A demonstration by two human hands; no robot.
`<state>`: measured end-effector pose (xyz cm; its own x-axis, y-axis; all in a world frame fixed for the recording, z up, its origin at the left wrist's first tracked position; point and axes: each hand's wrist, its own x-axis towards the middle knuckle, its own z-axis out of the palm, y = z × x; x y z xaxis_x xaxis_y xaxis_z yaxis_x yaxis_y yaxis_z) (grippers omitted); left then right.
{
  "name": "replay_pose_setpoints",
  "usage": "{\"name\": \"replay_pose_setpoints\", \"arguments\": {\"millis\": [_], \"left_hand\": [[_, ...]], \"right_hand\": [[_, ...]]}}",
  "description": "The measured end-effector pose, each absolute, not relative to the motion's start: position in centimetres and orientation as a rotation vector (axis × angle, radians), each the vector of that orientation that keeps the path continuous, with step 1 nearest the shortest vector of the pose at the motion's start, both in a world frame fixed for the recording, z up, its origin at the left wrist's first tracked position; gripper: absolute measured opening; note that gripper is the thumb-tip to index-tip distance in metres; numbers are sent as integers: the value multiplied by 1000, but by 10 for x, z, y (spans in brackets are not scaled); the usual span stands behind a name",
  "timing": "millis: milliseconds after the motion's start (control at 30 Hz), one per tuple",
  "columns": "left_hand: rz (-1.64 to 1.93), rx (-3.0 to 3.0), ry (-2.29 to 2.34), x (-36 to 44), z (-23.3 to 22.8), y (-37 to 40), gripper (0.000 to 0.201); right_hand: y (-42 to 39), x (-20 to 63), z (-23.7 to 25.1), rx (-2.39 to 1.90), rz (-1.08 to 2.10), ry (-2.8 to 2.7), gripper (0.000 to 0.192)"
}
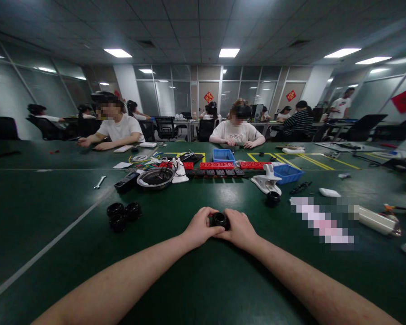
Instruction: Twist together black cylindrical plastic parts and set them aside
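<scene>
The left hand (200, 227) and the right hand (240, 228) are holding one shiny black ring (220, 222) between them. The ring is sitting low over the green counter (203, 284), in front of the person, with its round hole facing up. The left hand is curling around its left side, with the thumb reaching across the front. The right hand is hugging its right side, and the two hands are nearly meeting at the near edge. I cannot tell if the ring is touching the counter.

Three more black rings (133, 211) are sitting close together, well to the left of the left hand. Another black ring (272, 199) is resting to the right, past the right hand, just by a white clip (269, 180). Farther back, a metal bowl (155, 187) is standing near some red power strips (216, 165).
</scene>
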<state>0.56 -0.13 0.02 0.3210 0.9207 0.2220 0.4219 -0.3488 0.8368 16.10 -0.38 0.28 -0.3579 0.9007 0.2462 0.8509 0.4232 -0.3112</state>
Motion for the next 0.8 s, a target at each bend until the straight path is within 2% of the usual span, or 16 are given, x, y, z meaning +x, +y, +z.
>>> {"name": "replay_pose_setpoints", "arguments": {"millis": [100,300,567,800], "left_hand": [[865,1933,1055,0,3,3,38],[787,1977,943,-7,5,7,41],[776,1961,932,-6,9,4,41],[786,1987,941,-6,8,5,41]], "right_hand": [[3,172,5,-1252,468,-2359,56],[14,186,13,-902,948,-2432,40],[17,188,12,-915,898,-2491,27],[18,187,10,-956,964,-2406,24]]}}
